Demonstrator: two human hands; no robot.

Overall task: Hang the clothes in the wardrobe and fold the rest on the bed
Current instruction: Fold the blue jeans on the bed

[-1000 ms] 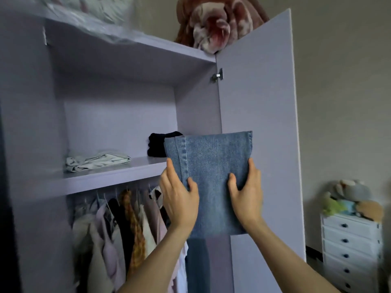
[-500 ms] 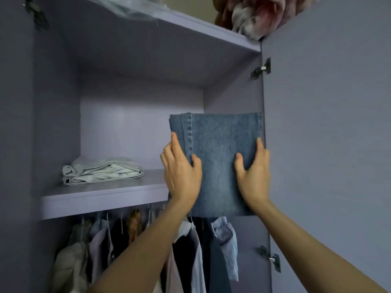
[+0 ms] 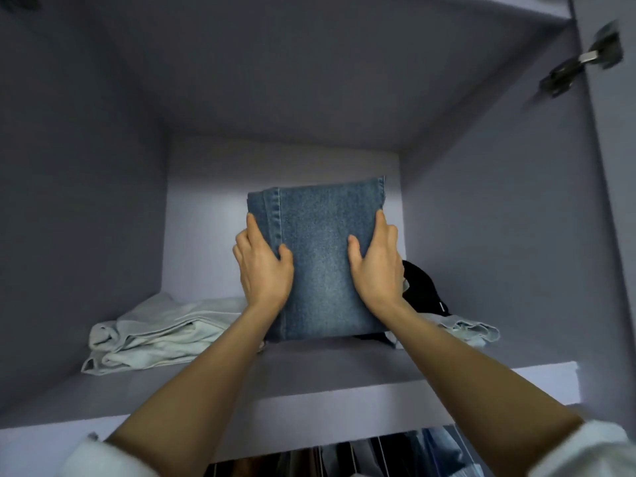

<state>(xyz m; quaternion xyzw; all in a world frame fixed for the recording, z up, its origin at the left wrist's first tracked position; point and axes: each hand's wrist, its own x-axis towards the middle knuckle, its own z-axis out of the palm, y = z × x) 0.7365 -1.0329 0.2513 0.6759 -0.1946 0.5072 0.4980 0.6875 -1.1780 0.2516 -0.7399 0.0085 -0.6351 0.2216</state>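
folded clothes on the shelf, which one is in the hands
The blue denim piece, held between the left hand and right hand. The pale folded garment and the black one lie untouched.

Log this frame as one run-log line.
step: shelving folded jeans | left hand: gripping left edge | right hand: gripping right edge | place: over wardrobe shelf | neighbours: pale folded garment, black garment

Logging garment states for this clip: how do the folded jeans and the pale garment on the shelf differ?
The jeans are blue denim, neatly folded; the pale garment is whitish and loosely rumpled. The left hand and right hand grip the jeans; nothing touches the pale garment. Both are at the same wardrobe shelf.
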